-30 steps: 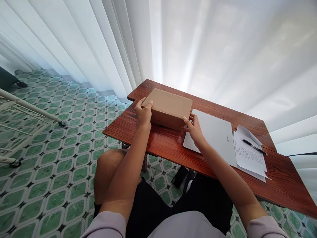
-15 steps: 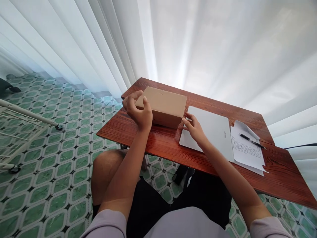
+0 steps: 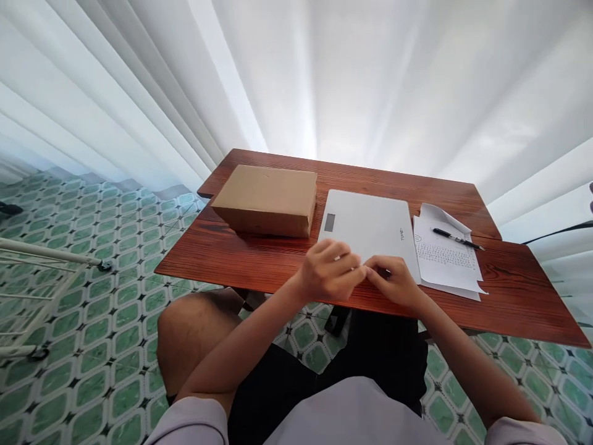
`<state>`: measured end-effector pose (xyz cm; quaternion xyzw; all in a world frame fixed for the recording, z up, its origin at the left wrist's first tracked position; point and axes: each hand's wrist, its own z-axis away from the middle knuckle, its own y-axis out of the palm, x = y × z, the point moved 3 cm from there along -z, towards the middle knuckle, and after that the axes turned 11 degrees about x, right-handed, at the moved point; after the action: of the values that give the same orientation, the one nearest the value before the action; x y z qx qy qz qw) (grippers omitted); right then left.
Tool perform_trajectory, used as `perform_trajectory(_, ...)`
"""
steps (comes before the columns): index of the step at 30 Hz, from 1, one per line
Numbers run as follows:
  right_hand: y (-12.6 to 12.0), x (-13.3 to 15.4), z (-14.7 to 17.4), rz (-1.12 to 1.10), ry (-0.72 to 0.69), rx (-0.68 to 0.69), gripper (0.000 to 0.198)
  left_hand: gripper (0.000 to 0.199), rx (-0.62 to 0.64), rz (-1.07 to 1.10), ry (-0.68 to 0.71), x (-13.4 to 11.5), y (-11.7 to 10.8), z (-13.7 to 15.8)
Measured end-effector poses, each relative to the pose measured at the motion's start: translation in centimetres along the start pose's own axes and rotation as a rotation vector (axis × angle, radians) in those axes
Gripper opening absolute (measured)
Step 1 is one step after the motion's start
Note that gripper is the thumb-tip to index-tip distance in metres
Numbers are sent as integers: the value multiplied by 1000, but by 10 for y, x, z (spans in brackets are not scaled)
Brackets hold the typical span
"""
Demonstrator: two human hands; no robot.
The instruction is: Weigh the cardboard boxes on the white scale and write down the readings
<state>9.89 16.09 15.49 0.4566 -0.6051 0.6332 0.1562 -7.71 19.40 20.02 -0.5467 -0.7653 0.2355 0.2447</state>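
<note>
My left hand (image 3: 331, 270) is closed, its fingers curled, above the near edge of a flat white digital scale (image 3: 370, 222) with a small dark display. My right hand (image 3: 393, 281) meets it from the other side, thumb and fingertips pinched together. The fingertips of both hands touch; whatever may be between them is hidden or too small to make out. Left of the scale, a closed brown cardboard box (image 3: 269, 191) sits on the wooden table with neither hand on it.
Printed and handwritten-looking papers (image 3: 447, 266) lie right of the scale, a black pen (image 3: 456, 238) on top. The reddish wooden table (image 3: 519, 296) stands before a white curtain (image 3: 301, 74). A white wheeled rack (image 3: 41, 296) is on the tiled floor at left.
Both hands have left the cardboard box and come together over the scale's near edge. The box now rests flat on the table. The view has shifted slightly.
</note>
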Motion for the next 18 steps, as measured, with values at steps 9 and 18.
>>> perform_trajectory(9,-56,-37,81,198,47,-235,25,21,214,107,249,-52,57,22)
perform_trajectory(18,-155,-101,118,462,280,-649,27,19,319,119,307,-57,73,23)
